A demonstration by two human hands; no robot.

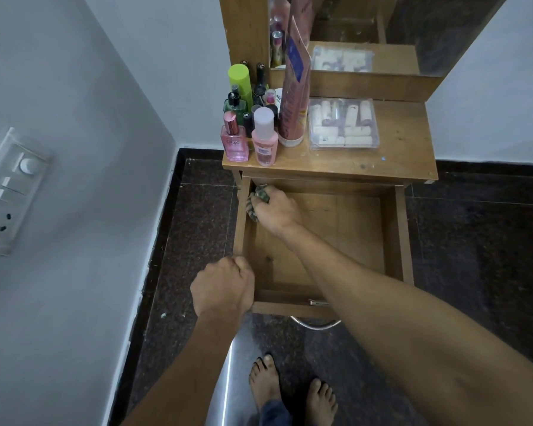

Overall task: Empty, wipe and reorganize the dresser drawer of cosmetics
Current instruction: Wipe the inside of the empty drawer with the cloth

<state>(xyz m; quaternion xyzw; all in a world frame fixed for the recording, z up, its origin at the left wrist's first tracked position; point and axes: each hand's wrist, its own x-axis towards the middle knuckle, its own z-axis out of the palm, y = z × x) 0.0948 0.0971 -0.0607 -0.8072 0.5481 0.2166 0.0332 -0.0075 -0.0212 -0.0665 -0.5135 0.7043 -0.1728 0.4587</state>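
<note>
The wooden drawer [394, 235] is pulled out from under the dresser top [397, 161] and holds nothing but my hand and a cloth. My right hand [277, 212] grips a crumpled greenish cloth [257, 199] and presses it into the drawer's far left corner. My left hand [223, 289] grips the drawer's left wall near the front corner. Several cosmetic bottles [253, 124] stand crowded on the left of the dresser top, among them a pink perfume bottle [234, 142] and a tall pink tube [294, 99]. A clear plastic box [342, 124] of small items lies beside them.
A mirror [366, 23] rises behind the dresser top. A grey wall with a switch panel [10, 189] is at the left. The floor is dark granite [474, 241]. My bare feet [290, 388] stand before the drawer's metal handle [316, 324].
</note>
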